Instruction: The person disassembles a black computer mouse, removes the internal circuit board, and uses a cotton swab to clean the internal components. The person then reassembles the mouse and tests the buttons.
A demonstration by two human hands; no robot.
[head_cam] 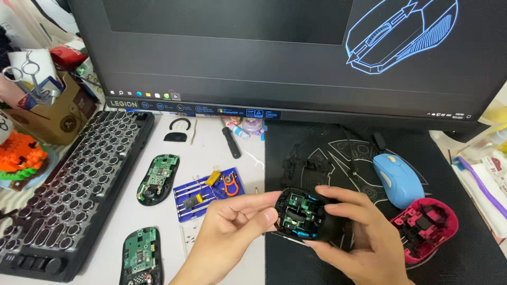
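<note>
Held between both hands at the near edge of the black desk mat: an opened black mouse base, hollow side up, green and blue parts showing inside. Cupped from the right and underneath by the right hand, index finger curled over the far rim, thumb along the near rim, so closed on the mouse base. Pinched at the left rim by the left hand, thumb and fingertips pressed against the edge, closed on it too. Raised slightly above the mat, between the two palms.

Just right of the right hand, lying on the mat: a red mouse shell, inside up. Beyond that, a blue mouse, upright.

Left of the left hand, on the white desk: a green circuit board nearest, a blue parts tray with an orange loop and yellow piece, then a second green board. Further left, a black round-key keyboard.

Farther back: a black screwdriver and, at the rear, a dark monitor showing a blue line drawing of a mouse.
</note>
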